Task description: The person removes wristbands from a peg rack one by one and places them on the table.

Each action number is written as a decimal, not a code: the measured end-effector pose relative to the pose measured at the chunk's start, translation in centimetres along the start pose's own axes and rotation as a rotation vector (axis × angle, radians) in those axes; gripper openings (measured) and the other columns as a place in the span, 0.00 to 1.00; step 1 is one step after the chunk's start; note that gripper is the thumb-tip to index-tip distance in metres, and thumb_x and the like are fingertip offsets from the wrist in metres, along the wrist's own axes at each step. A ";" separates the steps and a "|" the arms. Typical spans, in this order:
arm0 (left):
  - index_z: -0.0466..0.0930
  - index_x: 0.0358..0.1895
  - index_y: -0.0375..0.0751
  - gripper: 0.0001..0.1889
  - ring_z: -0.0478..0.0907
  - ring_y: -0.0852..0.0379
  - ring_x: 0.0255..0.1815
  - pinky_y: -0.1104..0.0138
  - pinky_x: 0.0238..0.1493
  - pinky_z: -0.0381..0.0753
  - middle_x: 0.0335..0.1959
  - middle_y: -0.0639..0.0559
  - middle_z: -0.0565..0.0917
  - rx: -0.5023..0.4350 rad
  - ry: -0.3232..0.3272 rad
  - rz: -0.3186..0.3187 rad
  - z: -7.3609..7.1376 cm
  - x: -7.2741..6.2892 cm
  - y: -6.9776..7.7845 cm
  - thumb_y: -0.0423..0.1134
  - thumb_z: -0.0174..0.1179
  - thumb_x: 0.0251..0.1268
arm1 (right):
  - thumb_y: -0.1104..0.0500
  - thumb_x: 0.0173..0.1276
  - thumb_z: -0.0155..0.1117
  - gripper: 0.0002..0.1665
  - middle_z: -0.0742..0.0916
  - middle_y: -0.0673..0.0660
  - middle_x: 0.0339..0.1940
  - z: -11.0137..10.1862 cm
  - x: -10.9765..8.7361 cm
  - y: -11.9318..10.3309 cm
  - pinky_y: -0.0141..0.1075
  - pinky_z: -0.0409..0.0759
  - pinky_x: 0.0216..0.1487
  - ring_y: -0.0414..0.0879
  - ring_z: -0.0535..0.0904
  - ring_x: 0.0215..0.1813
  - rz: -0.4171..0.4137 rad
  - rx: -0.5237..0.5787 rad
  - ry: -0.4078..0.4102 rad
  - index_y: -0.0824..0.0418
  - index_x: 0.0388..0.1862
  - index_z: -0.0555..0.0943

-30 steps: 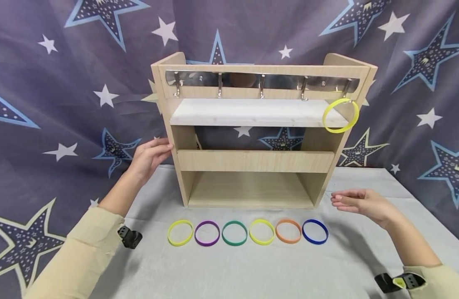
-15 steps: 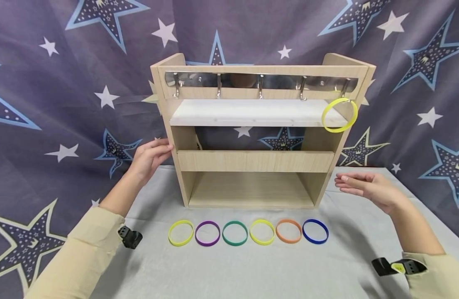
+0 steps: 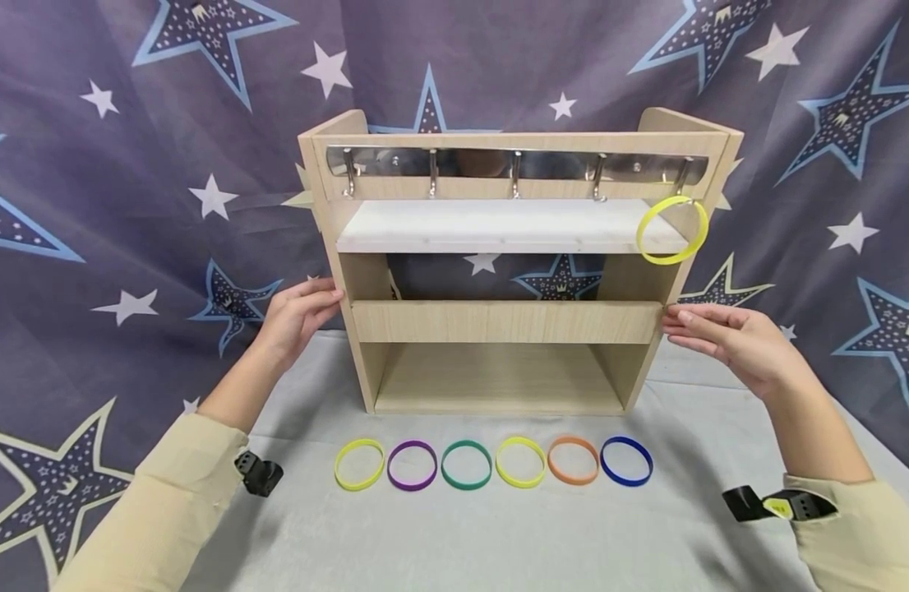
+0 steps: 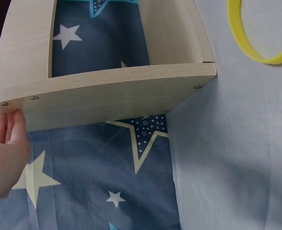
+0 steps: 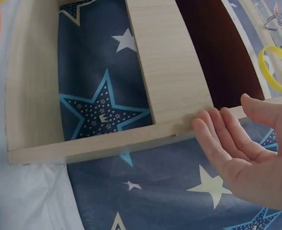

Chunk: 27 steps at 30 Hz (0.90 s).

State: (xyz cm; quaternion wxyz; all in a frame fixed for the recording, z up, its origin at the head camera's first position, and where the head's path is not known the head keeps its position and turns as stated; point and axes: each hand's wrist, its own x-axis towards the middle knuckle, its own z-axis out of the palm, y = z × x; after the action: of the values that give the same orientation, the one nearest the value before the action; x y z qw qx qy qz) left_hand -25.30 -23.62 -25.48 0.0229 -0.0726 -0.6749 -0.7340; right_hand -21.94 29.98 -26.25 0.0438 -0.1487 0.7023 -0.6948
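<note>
A small wooden shelf unit [image 3: 506, 322] stands upright between my hands, with a metal hook rail [image 3: 472, 162] across its top front. My left hand [image 3: 295, 319] rests its fingertips against the outer left side panel, fingers nearly straight; the left wrist view shows them beneath a screw head. My right hand [image 3: 735, 341] has its fingers extended at the right side panel's front edge, level with the middle slat; in the right wrist view the fingertips [image 5: 203, 117] appear to touch that edge. A yellow wristband [image 3: 672, 230] hangs from the rightmost hook. Neither hand holds anything.
On the grey cloth before the shelf lies a row of wristbands: yellow [image 3: 360, 464], purple [image 3: 412, 488], green [image 3: 466, 487], another yellow [image 3: 521, 485], orange [image 3: 573, 481] and blue [image 3: 627, 483]. A star-patterned curtain [image 3: 166, 205] hangs behind.
My right hand has risen from beside the lower right of the shelf up to the right panel at slat height. My left hand and the wristbands have stayed in place.
</note>
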 end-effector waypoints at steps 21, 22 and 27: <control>0.64 0.61 0.25 0.24 0.82 0.70 0.44 0.81 0.50 0.80 0.41 0.62 0.82 -0.033 0.003 0.021 0.1 0.1 -0.1 0.33 0.57 0.67 | 0.71 0.67 0.58 0.11 0.91 0.56 0.39 2.7 1.3 -2.6 0.32 0.86 0.44 0.45 0.89 0.42 -0.268 0.429 0.216 0.64 0.45 0.85; 0.63 0.61 0.24 0.24 0.82 0.70 0.44 0.81 0.50 0.80 0.41 0.62 0.81 -0.033 0.003 0.019 0.2 0.1 -0.1 0.33 0.57 0.67 | 0.71 0.67 0.58 0.11 0.90 0.57 0.39 2.7 1.4 -2.7 0.32 0.86 0.44 0.45 0.89 0.42 -0.270 0.448 0.224 0.65 0.44 0.85; 0.66 0.59 0.27 0.21 0.82 0.70 0.44 0.82 0.51 0.80 0.41 0.61 0.81 -0.044 0.001 0.019 0.1 0.1 -0.2 0.33 0.57 0.67 | 0.71 0.66 0.59 0.11 0.90 0.57 0.38 3.1 1.7 -2.9 0.33 0.86 0.44 0.46 0.89 0.41 -0.269 0.493 0.228 0.66 0.44 0.85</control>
State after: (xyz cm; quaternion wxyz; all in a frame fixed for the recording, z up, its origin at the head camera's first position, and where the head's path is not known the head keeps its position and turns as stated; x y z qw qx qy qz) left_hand -25.38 -23.50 -25.63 0.0288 -0.0791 -0.6578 -0.7485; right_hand -22.27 26.62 -23.20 -0.0930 -0.1463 0.4870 -0.8560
